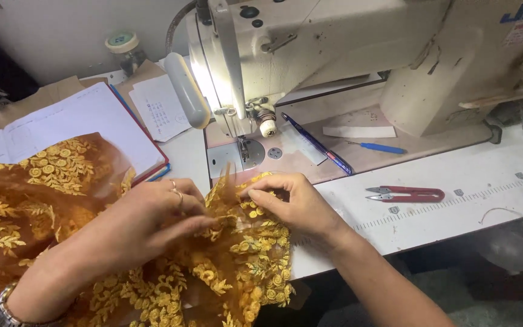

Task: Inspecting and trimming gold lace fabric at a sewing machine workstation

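The left hand [146, 227] and right hand [292, 203] both pinch the gold-embroidered sheer fabric [49, 200], fingers narrow, on the tabletop [455, 209] before the sewing machine [334, 54]; it looks light, soft, snag-prone; best gripped at its embroidered edge.

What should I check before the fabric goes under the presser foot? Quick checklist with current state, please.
1. Both hands on the fabric: ok. The left hand and right hand pinch the gold embroidered fabric at its front edge.
2. Fabric edge clear of the presser foot: ok, the edge lies just short of it.
3. Needle plate unobstructed: ok, bare metal shows.
4. Fingers away from the needle: ok, both hands sit in front of the plate.
5. Loose tools out of the feed path: ok. The red thread snips and blue pen lie to the right.
6. Needle threaded: cannot tell, too small to see.
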